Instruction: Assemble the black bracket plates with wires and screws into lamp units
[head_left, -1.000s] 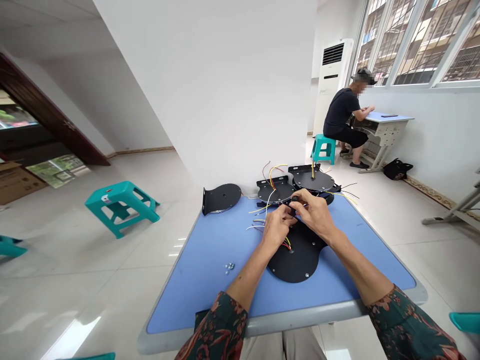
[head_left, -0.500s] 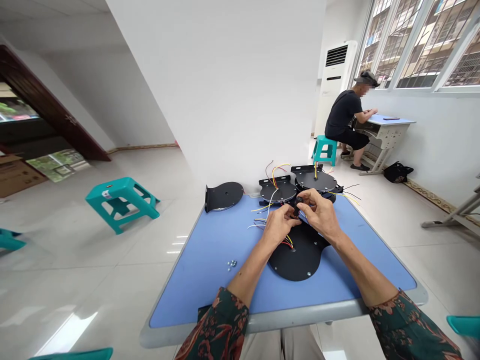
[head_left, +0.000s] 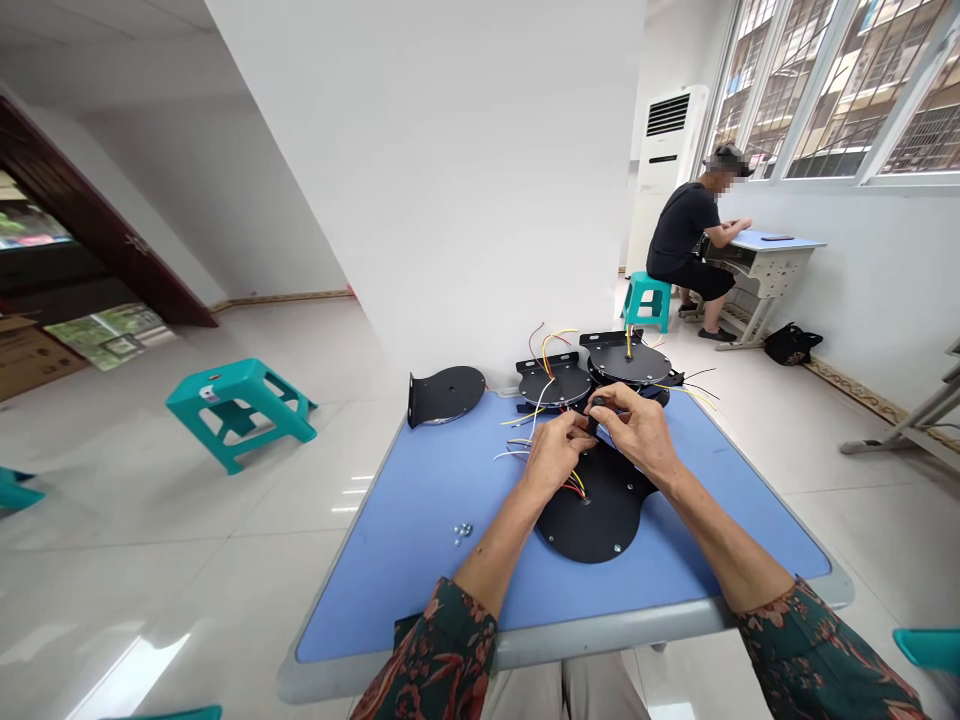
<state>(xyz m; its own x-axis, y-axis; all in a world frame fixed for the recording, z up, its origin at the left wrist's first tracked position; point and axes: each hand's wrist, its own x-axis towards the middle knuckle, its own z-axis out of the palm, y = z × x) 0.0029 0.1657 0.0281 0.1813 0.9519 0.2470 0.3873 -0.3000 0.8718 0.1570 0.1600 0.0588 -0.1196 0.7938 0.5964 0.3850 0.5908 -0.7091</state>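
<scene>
Both my hands meet over a round black metal plate [head_left: 592, 515] lying on the blue table [head_left: 420, 540]. My left hand [head_left: 553, 452] is pinched closed and my right hand [head_left: 636, 430] is curled closed; between their fingertips is a small black part [head_left: 592, 412]. Red, yellow and white wires [head_left: 574, 484] run from under my hands to the plate's middle. What each hand grips apart from that part is hidden by the fingers.
Two more wired black plates [head_left: 556, 384] [head_left: 628, 362] and a bracketed one [head_left: 444, 394] stand at the table's far edge. Small nuts [head_left: 460, 531] lie at left. Teal stools [head_left: 234, 408] [head_left: 648, 297] stand on the floor. Another person [head_left: 686, 248] sits at a far desk.
My hands stayed together over the plate, with small finger movements around the black part. The view shifted slightly.
</scene>
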